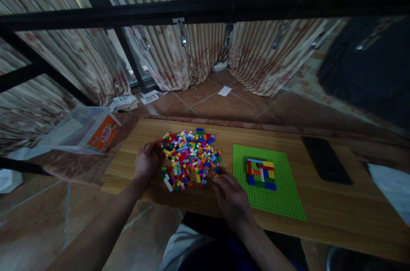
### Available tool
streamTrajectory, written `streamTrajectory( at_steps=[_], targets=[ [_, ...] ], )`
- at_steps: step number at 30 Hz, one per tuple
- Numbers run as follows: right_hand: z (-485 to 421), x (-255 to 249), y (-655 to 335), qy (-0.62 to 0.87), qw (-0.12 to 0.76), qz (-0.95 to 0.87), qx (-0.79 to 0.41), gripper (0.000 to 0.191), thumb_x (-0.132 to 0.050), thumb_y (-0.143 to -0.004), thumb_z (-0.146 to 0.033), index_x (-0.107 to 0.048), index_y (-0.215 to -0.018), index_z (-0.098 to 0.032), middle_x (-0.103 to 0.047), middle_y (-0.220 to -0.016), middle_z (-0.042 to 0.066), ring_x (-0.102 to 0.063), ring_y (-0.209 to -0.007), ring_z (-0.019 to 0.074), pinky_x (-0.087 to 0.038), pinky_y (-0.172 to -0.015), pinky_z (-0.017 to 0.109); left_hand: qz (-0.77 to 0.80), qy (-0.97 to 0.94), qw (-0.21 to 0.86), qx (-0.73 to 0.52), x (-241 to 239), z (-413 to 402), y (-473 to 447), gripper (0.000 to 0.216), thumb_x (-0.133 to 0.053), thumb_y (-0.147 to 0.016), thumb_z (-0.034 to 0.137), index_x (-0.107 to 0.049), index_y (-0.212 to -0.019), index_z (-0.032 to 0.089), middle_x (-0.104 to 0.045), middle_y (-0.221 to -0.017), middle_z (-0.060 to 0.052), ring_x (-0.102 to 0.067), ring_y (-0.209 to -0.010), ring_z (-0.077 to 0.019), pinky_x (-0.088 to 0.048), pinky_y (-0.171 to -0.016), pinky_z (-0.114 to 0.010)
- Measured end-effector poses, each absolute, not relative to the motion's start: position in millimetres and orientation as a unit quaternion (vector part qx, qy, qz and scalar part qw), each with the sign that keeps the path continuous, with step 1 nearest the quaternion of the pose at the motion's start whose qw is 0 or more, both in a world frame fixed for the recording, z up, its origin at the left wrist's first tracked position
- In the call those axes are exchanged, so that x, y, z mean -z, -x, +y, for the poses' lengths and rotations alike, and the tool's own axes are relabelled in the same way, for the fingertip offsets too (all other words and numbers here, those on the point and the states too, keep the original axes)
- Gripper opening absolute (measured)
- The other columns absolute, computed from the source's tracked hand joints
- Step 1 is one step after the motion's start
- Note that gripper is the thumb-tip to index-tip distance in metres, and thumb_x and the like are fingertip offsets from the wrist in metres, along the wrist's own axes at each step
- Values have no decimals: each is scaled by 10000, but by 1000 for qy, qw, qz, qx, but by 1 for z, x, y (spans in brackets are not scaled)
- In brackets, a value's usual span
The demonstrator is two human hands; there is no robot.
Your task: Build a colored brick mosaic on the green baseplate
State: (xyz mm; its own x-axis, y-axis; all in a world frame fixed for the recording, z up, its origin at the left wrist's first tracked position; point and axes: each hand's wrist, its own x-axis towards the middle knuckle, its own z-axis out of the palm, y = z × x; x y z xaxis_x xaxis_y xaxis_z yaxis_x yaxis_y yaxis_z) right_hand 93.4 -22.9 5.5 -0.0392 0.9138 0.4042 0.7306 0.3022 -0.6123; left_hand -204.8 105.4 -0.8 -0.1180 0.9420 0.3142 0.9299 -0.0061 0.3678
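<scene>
A loose heap of small toy building bricks [188, 153] in many colours is spread on the wooden table. My left hand [147, 162] rests at the heap's left edge, its fingers curled against the bricks; whatever is at its fingertips is hidden. At the lower right edge of the heap is my right hand [233, 201], thumb and fingers drawn together beside a few bricks, and I cannot make out what is between them. Right of that hand lies a green baseplate [285, 194], bearing a low, roughly square build of multicoloured bricks [262, 174].
A black phone [326, 160] lies right of the baseplate on the wooden table [323, 211], with white paper [390, 189] at the right end. Beyond the left end stands a clear plastic box [73, 130] with an orange label. A black metal bar [205, 7] crosses before the curtains.
</scene>
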Motion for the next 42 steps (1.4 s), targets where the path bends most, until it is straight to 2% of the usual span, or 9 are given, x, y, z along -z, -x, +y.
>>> streamTrajectory(
  at_steps=[6, 11, 16, 21, 25, 31, 38, 42],
  targets=[
    [-3, -10, -105, 646, 326, -682, -107, 226, -480, -921, -171, -683, -1019, -181, -672, -1008, 102, -621, -957, 230, -518, -850, 373, 700, -666, 8, -259, 4, 106, 207, 394, -413, -832, 120, -667, -1127, 178, -689, -1087, -103, -601, -1042, -255, -481, -937, -384],
    [12, -14, -105, 645, 286, -695, -138, 218, -491, -888, -119, -690, -959, -173, -662, -958, 94, -610, -946, 225, -497, -878, 363, 706, -663, 7, -250, 6, 106, 207, 378, -406, -840, 136, -665, -1113, 169, -688, -1090, -111, -597, -1040, -262, -486, -921, -384],
    [14, -13, -104, 644, 289, -692, -151, 216, -494, -886, -125, -700, -922, -181, -664, -964, 89, -611, -944, 223, -492, -870, 351, 705, -664, 8, -249, 3, 105, 206, 375, -397, -847, 137, -667, -1104, 174, -691, -1082, -107, -594, -1043, -260, -474, -939, -381],
    [15, -16, -103, 634, 337, -676, -166, 260, -453, -903, -131, -683, -1013, -184, -679, -994, 74, -634, -923, 193, -500, -853, 326, 704, -665, 8, -249, 3, 105, 206, 384, -402, -839, 129, -665, -1114, 182, -689, -1090, -100, -592, -1045, -257, -468, -947, -381],
    [20, -15, -97, 629, 346, -678, -153, 258, -453, -919, -181, -682, -1036, -169, -689, -982, 89, -639, -912, 206, -501, -837, 334, 708, -661, 6, -248, 3, 104, 205, 392, -390, -839, 130, -667, -1112, 179, -688, -1089, -102, -590, -1049, -258, -471, -944, -387],
    [35, -11, -107, 665, 330, -662, -101, 279, -423, -917, -183, -692, -987, -166, -691, -972, 100, -637, -895, 213, -489, -814, 335, 707, -662, 10, -249, 2, 104, 205, 397, -400, -830, 126, -662, -1124, 174, -689, -1095, -98, -592, -1052, -253, -470, -952, -378],
    [53, -10, -108, 677, 266, -675, -123, 190, -520, -853, -180, -692, -930, -208, -682, -946, 66, -633, -826, 190, -469, -776, 309, 706, -662, 13, -251, 2, 104, 204, 386, -398, -844, 136, -663, -1121, 179, -688, -1103, -92, -593, -1051, -249, -470, -954, -373],
    [54, -8, -109, 679, 259, -675, -130, 210, -504, -844, -154, -699, -891, -214, -688, -912, 62, -632, -804, 190, -466, -751, 303, 704, -662, 13, -256, 2, 104, 205, 389, -383, -849, 139, -668, -1114, 165, -689, -1091, -100, -594, -1042, -255, -476, -945, -377]
  ],
)
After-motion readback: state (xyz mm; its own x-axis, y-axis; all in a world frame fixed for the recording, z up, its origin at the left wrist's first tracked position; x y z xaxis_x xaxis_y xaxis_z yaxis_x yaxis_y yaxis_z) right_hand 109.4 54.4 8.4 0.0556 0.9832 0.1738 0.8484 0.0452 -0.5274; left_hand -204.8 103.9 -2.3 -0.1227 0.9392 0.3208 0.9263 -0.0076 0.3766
